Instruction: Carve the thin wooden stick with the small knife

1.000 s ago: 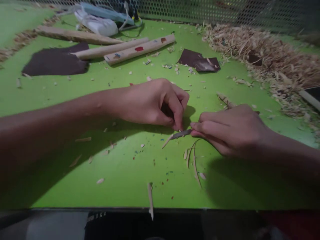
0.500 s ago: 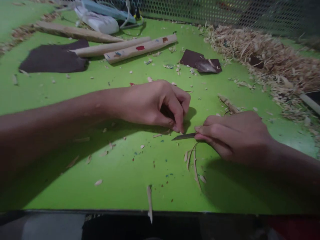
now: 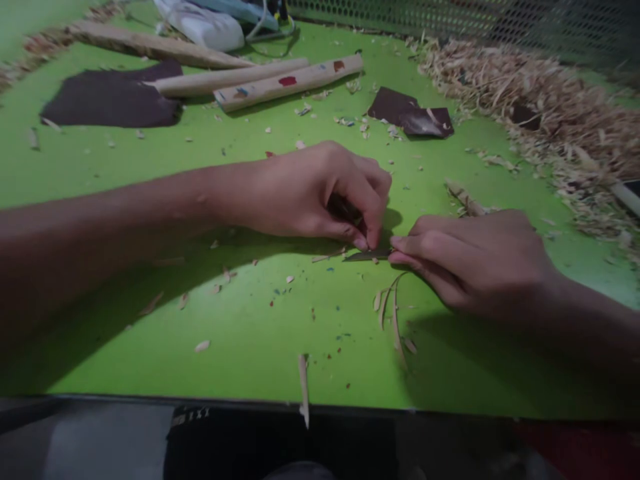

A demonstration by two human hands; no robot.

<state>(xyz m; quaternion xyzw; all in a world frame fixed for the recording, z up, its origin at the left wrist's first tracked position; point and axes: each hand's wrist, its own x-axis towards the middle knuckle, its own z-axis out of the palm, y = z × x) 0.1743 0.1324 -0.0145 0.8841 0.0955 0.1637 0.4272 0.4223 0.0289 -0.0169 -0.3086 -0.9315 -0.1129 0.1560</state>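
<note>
My left hand [image 3: 335, 193] comes in from the left, its thumb and forefinger pinched together close to the green table [image 3: 240, 373]. What the pinch holds, if anything, is too small to make out. From the right, my right hand [image 3: 475, 263] grips a thin dark knife blade [image 3: 363, 256] between thumb and fingers. The blade lies low over the table and points left, right at my left fingertips; its rear end is hidden in the hand. Curled wood shavings [image 3: 395, 307] lie just below the blade. Behind my right hand is a short piece of wood [image 3: 465, 198], partly covered.
A heap of shavings [image 3: 565, 113] lines the back right. Dark sandpaper-like sheets [image 3: 115, 100] and scraps [image 3: 393, 107] lie farther back, beside a paint-marked wooden stick [image 3: 290, 83] and other sticks. A white power strip [image 3: 210, 27] sits behind. One sliver [image 3: 303, 387] overhangs the front edge.
The blade in my right hand has moved slightly left, up to my left fingertips. My left hand keeps its pinch. The whole view has shifted a little.
</note>
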